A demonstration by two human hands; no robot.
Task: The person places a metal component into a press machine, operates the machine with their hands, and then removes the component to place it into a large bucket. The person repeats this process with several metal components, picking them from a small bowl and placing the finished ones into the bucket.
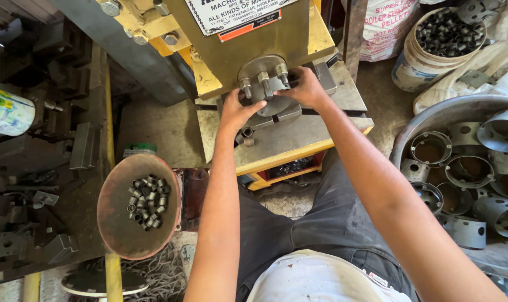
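Here we have both hands up at the press (248, 33), right under its round die head (263, 78) with the bolts. Our left hand (238, 110) rests fingers-forward against the lower edge of that head, loosely curled; we cannot tell whether it grips anything. Our right hand (305, 86) is curled at the head's right side, fingertips touching the bolted block — again, what it has hold of, if anything, is hidden by the fingers.

The risk, as we judge it, is plain: fingers sit in the gap between head and bed plate (299, 140), so any stroke of the press would catch them. A small ring (247, 132) lies on the plate just below the left hand, and a nudge of the wrist could roll it off the edge.

The loose rings wait in the rusty bowl (115, 223) — a heap (146, 202) — well apart from the hands, down at our left knee. A bucket (427, 61) of dark parts stands at far right, above a tub (433, 112) of punched sleeves.
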